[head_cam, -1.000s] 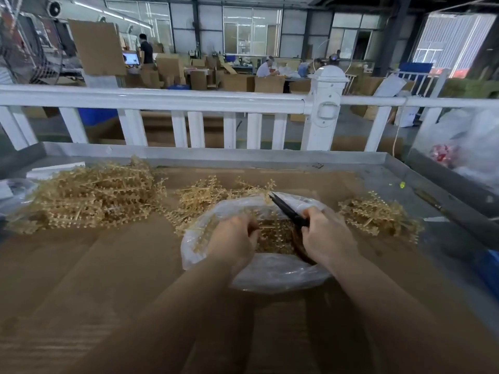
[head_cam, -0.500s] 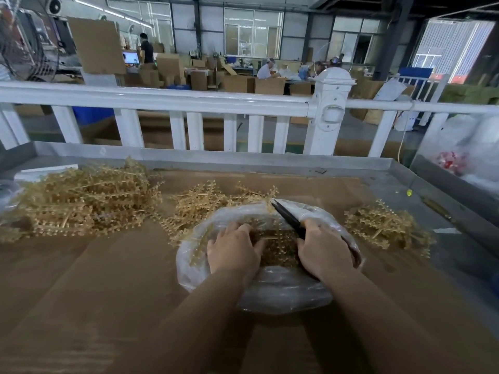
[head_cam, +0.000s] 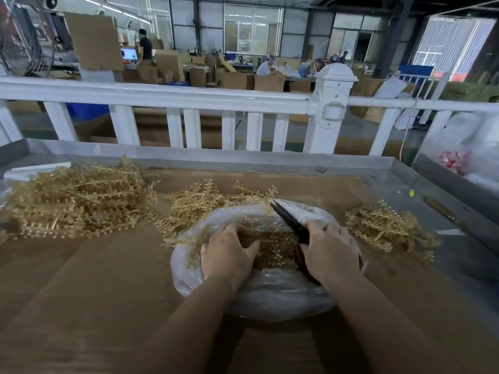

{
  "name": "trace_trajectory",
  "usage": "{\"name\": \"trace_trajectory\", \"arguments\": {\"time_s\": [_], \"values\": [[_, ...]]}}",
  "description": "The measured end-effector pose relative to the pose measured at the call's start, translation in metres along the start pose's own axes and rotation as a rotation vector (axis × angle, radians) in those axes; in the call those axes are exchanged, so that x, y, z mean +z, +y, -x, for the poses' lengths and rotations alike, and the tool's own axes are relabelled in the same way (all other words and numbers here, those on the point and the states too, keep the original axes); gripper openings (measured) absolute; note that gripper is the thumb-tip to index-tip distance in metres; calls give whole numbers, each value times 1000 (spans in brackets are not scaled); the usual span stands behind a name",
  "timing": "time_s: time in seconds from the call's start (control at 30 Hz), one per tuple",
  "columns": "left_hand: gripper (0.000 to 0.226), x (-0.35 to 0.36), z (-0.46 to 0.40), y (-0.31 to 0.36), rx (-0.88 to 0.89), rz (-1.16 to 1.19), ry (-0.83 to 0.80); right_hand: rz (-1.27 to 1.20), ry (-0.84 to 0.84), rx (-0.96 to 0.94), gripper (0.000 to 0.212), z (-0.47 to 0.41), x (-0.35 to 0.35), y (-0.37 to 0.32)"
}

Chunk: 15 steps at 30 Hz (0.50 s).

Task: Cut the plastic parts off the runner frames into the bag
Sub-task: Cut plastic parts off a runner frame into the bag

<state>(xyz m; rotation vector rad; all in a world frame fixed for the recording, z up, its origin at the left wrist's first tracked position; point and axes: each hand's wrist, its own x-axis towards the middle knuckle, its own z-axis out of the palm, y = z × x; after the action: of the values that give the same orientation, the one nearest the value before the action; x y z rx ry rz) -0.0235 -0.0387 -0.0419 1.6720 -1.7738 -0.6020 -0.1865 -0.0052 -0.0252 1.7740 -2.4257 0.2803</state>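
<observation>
Both hands over the open mouth of a clear plastic bag on the brown cardboard-covered table. Left hand, fingers curled, gripping a tan plastic runner frame above the bag; right hand, fingers wrapped around black-bladed cutters, tips pointing away. Heaps of tan frames at far left, behind the bag and at right.

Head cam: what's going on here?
A person is trimming tan plastic parts over an open clear bag. The right hand grips black cutters, blades pointing away; the left hand holds a runner frame over the bag. Piles of frames lie left, behind and right.
</observation>
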Motion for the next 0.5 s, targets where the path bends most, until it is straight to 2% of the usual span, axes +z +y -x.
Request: {"name": "trace_trajectory", "arguments": {"time_s": [0.13,0.27,0.37,0.5], "values": [[16,-3,1,-1,16,108,-7,-23,32,-15,41,1,1,3],[18,-5,2,-1,22,207,8,-119,122,-80,34,1,1,0],[18,-5,0,-1,-4,345,-15,-346,111,-189,31,1,-2,-7],[17,-5,-2,0,-20,460,-9,-729,-25,-245,35,0,-6,-16]]}}
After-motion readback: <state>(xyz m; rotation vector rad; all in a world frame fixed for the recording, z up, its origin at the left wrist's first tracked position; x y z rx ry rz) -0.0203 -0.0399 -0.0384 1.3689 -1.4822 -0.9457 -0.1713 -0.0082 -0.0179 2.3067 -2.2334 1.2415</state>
